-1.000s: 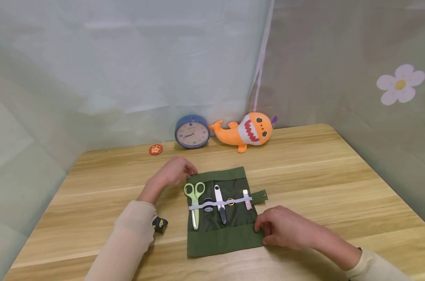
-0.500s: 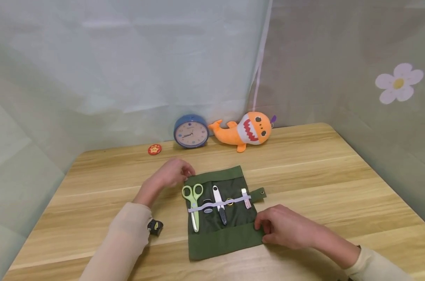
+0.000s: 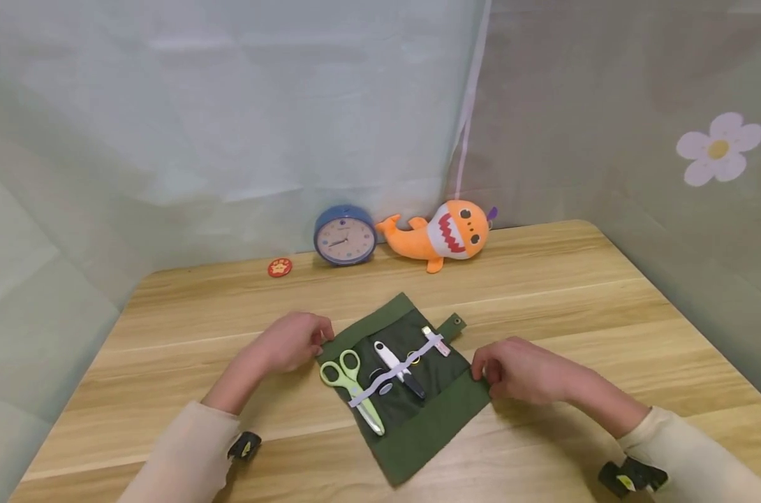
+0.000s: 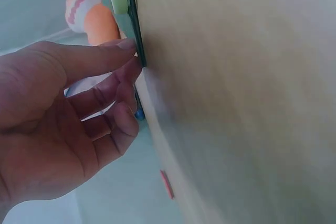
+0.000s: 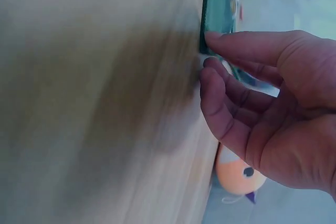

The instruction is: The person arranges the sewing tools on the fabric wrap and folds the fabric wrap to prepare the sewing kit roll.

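A dark green fabric tool roll (image 3: 431,429) lies unfolded and turned askew on the table. My left hand (image 3: 292,342) pinches its left corner between thumb and fingers; the left wrist view shows the thumb on the cloth edge (image 4: 137,38). At the right corner, my right hand (image 3: 528,372) pinches the fabric, thumb on top in the right wrist view. A lilac elastic strap (image 3: 365,395) holds green scissors (image 3: 354,389), a dark round spool-like piece (image 3: 383,385), a white-and-black tool (image 3: 388,355), a yellow ring (image 3: 414,358) and a small pink-and-white piece (image 3: 444,348). A snap tab (image 3: 451,326) sticks out beyond.
At the back of the wooden table (image 3: 607,307) stand a blue alarm clock (image 3: 345,239) and an orange plush shark (image 3: 412,243). A round red badge (image 3: 280,267) lies left of the clock. Fabric curtains (image 3: 261,140) hang behind the table.
The tool roll has rotated counterclockwise, its contents turning with it. My left hand has come down towards me with its corner, while my right hand has moved slightly away and to the right.
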A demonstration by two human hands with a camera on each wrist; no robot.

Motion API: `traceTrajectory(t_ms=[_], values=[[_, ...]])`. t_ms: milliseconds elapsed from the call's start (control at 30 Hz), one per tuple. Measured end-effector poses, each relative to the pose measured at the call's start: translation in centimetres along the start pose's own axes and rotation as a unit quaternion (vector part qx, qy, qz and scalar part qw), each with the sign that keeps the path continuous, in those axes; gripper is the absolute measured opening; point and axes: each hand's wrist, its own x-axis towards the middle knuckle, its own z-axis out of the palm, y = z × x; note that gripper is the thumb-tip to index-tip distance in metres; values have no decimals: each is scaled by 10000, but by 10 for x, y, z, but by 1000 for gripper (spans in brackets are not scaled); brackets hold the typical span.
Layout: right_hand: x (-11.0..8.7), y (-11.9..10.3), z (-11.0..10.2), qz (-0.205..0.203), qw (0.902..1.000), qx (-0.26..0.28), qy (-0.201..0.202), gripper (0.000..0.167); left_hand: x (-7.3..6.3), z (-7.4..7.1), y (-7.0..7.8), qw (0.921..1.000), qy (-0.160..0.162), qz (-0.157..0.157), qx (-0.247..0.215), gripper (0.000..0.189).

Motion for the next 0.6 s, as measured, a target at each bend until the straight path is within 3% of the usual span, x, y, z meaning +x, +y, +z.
traceTrajectory(t_ms=[167,333,433,600], values=[[10,13,-12,301,9995,-24,117,30,-21,3,11,9997,-16,209,77,19],[21,21,-20,557,9979,-66,323,28,-36,6,23,9998,-119,-127,23,22],[28,23,-23,593,9968,-208,503,25,-42,7,29,9992,-149,-368,5,36],[35,24,-23,704,9925,-507,865,18,-48,9,34,9992,-147,-365,25,68]])
